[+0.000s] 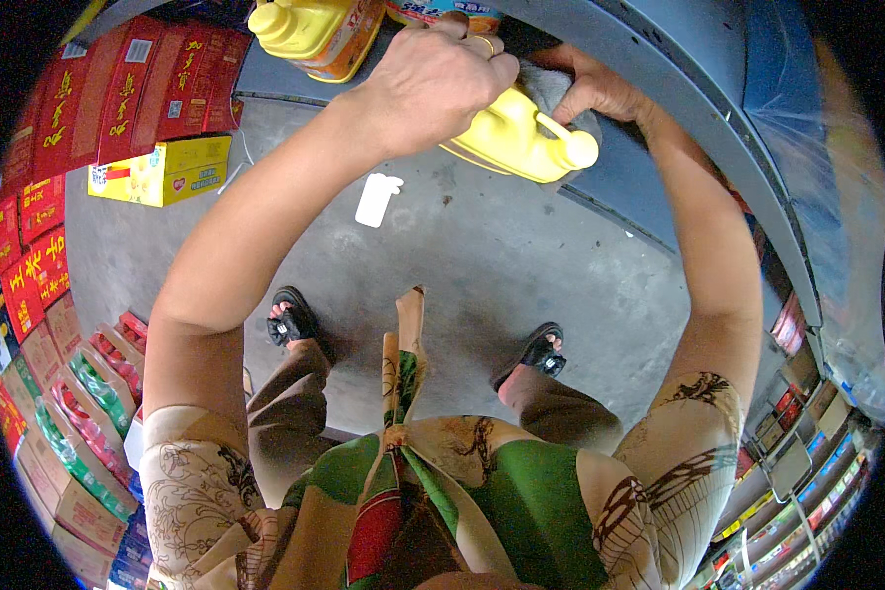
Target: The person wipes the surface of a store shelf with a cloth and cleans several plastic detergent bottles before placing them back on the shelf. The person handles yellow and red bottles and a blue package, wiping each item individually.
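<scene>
Yellow plastic jug (509, 138): tilted onto its side, running out from beneath the left hand (438, 79) to that hand's right and toward the body. Capped neck end is the part farthest from the left hand; the moulded handle faces the right hand (603, 87).

Left hand: bent at the wrist, knuckles up, fingers curled over the jug's far end and closed on it. Fingertips hidden, so exact contact cannot be told. Ring on one finger.

Right hand: partly closed, thumb against the fingers, with a grey cloth (548, 87) bunched in its grasp. Cloth sits between the two hands, just beside the jug; whether it touches the jug cannot be told.

Left of the left hand, near: second yellow jug (315, 37), capped, orange label. Just beyond the left hand's knuckles: blue-labelled package (462, 14), partly covered.

Below the right hand, toward the body: blue-grey shelf (621, 187), its edge running down to the right.

On the floor, bodyward of the left hand: small white flat object (375, 201). Well left of that hand: yellow carton (192, 169), with red cartons (93, 98) beyond it. Well bodyward of both hands: two black sandals (295, 315), worn, set apart.
</scene>
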### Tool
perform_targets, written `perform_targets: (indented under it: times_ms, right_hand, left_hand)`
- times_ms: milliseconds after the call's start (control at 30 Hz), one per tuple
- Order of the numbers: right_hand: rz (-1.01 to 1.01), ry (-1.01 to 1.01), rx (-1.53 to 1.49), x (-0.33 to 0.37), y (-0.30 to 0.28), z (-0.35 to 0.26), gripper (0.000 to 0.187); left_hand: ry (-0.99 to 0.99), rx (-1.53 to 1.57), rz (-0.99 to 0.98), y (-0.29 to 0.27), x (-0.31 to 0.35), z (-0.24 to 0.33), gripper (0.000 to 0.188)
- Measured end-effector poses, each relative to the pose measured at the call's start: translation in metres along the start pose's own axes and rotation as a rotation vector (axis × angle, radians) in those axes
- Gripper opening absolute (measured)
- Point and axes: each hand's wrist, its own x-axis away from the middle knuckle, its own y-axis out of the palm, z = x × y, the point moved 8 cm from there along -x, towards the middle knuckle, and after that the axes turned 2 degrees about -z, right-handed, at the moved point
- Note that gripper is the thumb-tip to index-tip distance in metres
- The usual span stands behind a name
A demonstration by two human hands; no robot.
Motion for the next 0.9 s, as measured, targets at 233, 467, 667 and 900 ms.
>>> perform_targets:
  times_ms: [233, 467, 667, 900]
  right_hand:
    - [0.110, -0.011, -0.070, 0.012, -0.012, 0.005, 0.082]
    - [0.222, 0.256, -1.028, 0.027, 0.029, 0.077, 0.044]
    - [1.022, -0.204, -0.722, 0.095, 0.042, 0.031, 0.026]
    - [1.161, -0.349, 0.552, 0.117, 0.042, -0.038, 0.033]
  left_hand:
    - [-0.020, 0.005, -0.020, 0.003, 0.003, 0.000, 0.015]
    - [-0.130, 0.018, -0.050, 0.003, -0.003, -0.006, 0.013]
    - [-0.277, 0.027, -0.130, 0.011, 0.001, -0.012, 0.019]
    - [-0.338, 0.153, -0.197, 0.009, 0.006, 0.005, 0.021]
